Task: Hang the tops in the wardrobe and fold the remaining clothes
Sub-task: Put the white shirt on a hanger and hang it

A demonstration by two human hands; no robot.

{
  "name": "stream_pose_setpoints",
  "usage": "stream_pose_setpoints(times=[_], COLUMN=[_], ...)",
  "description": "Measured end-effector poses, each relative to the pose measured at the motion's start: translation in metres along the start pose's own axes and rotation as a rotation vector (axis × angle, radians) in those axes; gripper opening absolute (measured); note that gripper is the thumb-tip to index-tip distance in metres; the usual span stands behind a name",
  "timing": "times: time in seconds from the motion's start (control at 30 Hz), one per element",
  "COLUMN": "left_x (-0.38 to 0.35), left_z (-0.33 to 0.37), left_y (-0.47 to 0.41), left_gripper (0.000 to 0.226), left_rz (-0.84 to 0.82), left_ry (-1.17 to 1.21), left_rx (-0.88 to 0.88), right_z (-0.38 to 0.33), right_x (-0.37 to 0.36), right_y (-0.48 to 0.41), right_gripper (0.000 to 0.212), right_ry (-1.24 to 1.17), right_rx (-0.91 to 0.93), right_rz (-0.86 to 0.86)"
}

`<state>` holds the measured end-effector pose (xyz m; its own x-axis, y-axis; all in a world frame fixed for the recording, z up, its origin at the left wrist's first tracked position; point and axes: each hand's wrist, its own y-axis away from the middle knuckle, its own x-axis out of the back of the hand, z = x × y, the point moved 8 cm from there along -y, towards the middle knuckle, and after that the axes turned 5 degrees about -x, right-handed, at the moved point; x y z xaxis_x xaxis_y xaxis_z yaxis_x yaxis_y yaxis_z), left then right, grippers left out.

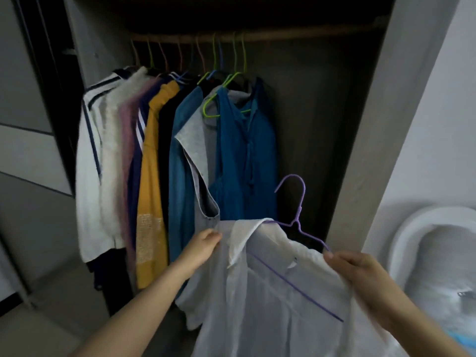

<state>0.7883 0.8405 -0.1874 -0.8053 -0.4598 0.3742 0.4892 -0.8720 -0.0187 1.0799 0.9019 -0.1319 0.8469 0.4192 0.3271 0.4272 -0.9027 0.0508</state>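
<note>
A white collared shirt (270, 292) hangs on a purple hanger (298, 215) held low in front of the open wardrobe. My left hand (201, 247) pinches the shirt's left shoulder near the collar. My right hand (360, 271) grips the shirt's right shoulder together with the hanger's right end. The hanger's hook points up and is free, well below the wooden rail (296, 34). Several tops hang on the rail's left half: a white striped one (90, 163), a yellow one (152, 176) and a blue sleeveless one (244, 155) nearest the shirt.
The rail's right half is bare, with dark wardrobe space behind it. A grey wardrobe side panel (381, 124) stands at the right. A white basin (432, 253) holding grey cloth sits at the lower right. Sliding door panels (31, 124) stand at the left.
</note>
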Motion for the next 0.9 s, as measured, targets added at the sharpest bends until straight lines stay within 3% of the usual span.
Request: stream_pose_setpoints(times=[0.1,0.2,0.3,0.4,0.53,0.63,0.73,0.8,0.9], left_x=[-0.045,-0.064,-0.069,-0.081,-0.07,-0.035,0.012,0.044,0.093], left_z=[-0.003,0.002,0.016,0.022,0.036,0.096,0.165,0.193,0.211], left_y=[-0.021,-0.038,-0.054,-0.065,-0.08,-0.082,-0.069,-0.066,-0.086], left_gripper=[0.012,0.012,0.015,0.031,0.042,0.046,0.035,0.024,0.024], left_rz=[-0.028,0.057,0.108,0.069,0.02,0.169,0.417,0.556,0.655], left_ry=[0.205,0.268,0.06,-0.243,-0.311,-0.388,-0.494,-0.571,-0.683], left_rx=[0.135,0.055,-0.162,-0.321,-0.461,-0.757,-1.106,-1.207,-1.193], right_z=[0.0,0.003,0.004,0.009,0.001,-0.011,-0.029,-0.042,-0.066], right_x=[0.007,0.019,0.024,0.023,0.014,0.008,-0.004,-0.014,-0.032], right_y=[0.003,0.005,0.012,0.018,0.01,-0.002,-0.014,-0.025,-0.054], right_gripper=[0.038,0.038,0.045,0.046,0.036,0.038,0.031,0.032,0.03], right_ry=[0.02,0.012,0.044,0.019,-0.032,-0.113,-0.187,-0.21,-0.101], right_rx=[0.006,-0.002,0.009,-0.002,-0.019,-0.029,-0.02,-0.002,0.025], right_rz=[0.07,0.162,0.272,0.383,0.519,0.616,0.695,0.721,0.704])
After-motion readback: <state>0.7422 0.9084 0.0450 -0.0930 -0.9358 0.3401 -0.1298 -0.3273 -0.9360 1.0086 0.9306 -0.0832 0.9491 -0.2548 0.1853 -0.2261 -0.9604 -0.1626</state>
